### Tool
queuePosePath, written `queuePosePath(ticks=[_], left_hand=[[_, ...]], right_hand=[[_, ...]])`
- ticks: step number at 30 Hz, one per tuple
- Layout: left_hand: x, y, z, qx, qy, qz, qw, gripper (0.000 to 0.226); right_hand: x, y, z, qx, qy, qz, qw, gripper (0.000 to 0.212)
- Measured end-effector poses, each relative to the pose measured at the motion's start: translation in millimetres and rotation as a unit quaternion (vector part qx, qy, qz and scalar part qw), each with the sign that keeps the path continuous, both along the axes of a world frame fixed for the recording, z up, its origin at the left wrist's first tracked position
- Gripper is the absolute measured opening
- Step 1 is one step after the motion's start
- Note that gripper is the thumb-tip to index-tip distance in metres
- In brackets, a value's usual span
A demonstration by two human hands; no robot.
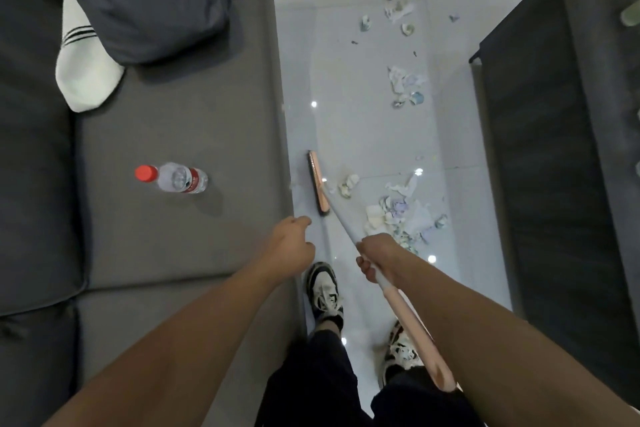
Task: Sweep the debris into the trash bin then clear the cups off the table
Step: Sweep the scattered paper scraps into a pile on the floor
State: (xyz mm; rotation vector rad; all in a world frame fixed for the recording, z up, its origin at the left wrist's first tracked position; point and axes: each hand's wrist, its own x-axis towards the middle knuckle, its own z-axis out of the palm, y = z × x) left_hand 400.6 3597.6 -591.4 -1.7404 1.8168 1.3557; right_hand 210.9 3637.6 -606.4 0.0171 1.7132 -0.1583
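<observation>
Gripping the broom handle (pixel 349 236), the right hand (pixel 377 255) had its fingers wrapped round the pale shaft just above where the pink upper grip began, the grip running back past the right forearm. Left hand (pixel 292 246) was off the broom, holding nothing, fingers loosely curled, hovering at the sofa (pixel 180 135) edge just beside the handle. The broom head (pixel 318 182), pink with dark bristles, sat on the white floor (pixel 360 128) right against the sofa's front edge, ahead of both hands, closer to the left hand than the right. Debris: a small crumpled paper wad (pixel 348 184) lay just beside the broom head on the side away from the sofa; a bigger pile of torn paper and wrappers (pixel 401 218) lay farther from the sofa, next to the right hand's knuckles; another cluster (pixel 407 85) and scattered bits (pixel 398 9) lay well ahead, up the floor strip between the sofa and the dark cabinet (pixel 561 149). On the sofa seat a water bottle (pixel 173 178) with red cap lay on its side, well apart from the left hand. At the sofa's far end, someone's leg in grey trousers (pixel 152 0) with a white sock (pixel 85 69). The sweeper's two sneakers (pixel 323 289) stood on the floor beside the sofa, under the handle. Trash bin and cups not visible.
</observation>
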Motion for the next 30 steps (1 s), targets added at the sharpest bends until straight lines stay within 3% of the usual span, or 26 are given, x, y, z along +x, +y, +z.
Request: queuePosePath(ticks=[4,9,14,19,22,30], left_hand=[[-6.7,-3.6,-5.4,0.003,0.010,-0.020,1.000,0.056],[-30.2,-8.1,-3.7,0.000,-0.011,-0.085,0.996,0.059],[-79.5,-19.2,13.1,-0.004,-0.029,-0.169,0.985,0.061],[-151.4,-32.9,35.3,-0.022,-0.030,-0.254,0.966,0.060],[-195.6,-31.2,52.9,-0.014,-0.036,-0.313,0.949,0.059],[-313.6,-52.0,80.8,-0.083,-0.018,-0.465,0.881,0.054]], right_hand=[[-18.4,-6.8,-5.4,0.017,-0.014,-0.058,0.998,0.013],[-55.3,13.0,-8.7,0.056,-0.016,-0.115,0.992,0.028],[-89.6,39.4,-4.6,0.038,-0.026,-0.224,0.974,0.033],[-135.7,65.3,20.2,0.001,-0.052,-0.277,0.959,0.018],[-158.0,76.2,42.9,-0.029,-0.063,-0.285,0.956,0.006],[-199.5,91.3,60.9,-0.065,-0.016,-0.443,0.894,0.014]])
